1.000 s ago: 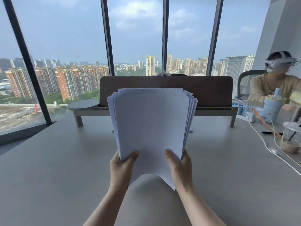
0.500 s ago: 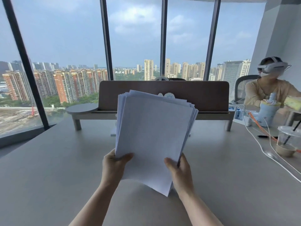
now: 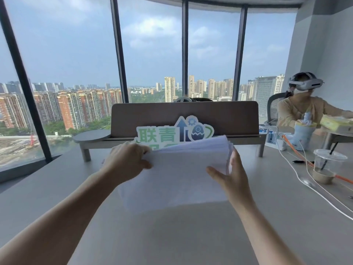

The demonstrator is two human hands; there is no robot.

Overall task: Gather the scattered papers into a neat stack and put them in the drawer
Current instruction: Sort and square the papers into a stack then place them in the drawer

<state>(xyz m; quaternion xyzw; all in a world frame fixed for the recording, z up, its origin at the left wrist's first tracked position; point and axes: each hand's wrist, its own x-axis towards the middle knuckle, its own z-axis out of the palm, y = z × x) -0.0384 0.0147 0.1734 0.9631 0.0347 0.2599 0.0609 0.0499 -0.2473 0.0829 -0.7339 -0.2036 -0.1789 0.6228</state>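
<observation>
Papers [image 3: 175, 175] sit stacked and tilted above the desk [image 3: 57, 188], between my two hands. My left grip [image 3: 127, 161] curls over their left edge, holding it. My right grip [image 3: 232, 175] lies open, straight fingers pressed to the right edge.

Grey table [image 3: 57, 188]; plastic cup [image 3: 327, 165]; cables [image 3: 305, 180]

Two hands — a left hand [image 3: 127, 159] and a right hand [image 3: 232, 174] — share one stack of papers [image 3: 177, 176]. One table [image 3: 172, 236], one sign [image 3: 175, 133], one plastic cup [image 3: 327, 165], one seated person [image 3: 301, 109] — and three window posts [image 3: 184, 50].
</observation>
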